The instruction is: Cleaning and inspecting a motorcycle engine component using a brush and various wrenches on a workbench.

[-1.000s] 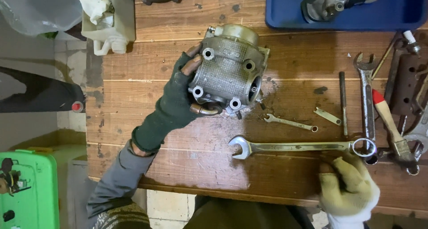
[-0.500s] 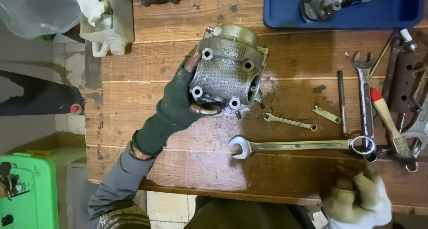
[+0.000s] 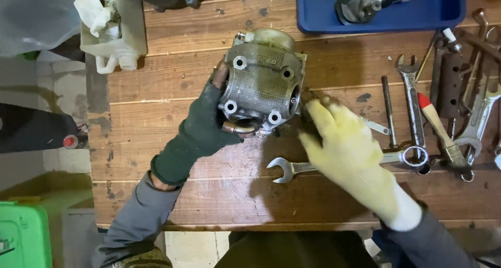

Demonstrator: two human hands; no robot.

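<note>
The left hand [image 3: 201, 135], in a dark fingerless glove, clasped the metal housing [image 3: 262, 85] from its left side, fingers wrapped under the lower edge. The right hand [image 3: 347, 148], in a yellow glove, was spread open just right of the housing, above the wrench [image 3: 286, 169].

A dark green fingerless glove covers the left hand [image 3: 201, 135], a pale yellow knit glove the right hand [image 3: 347, 150]; both sleeves grey.
</note>
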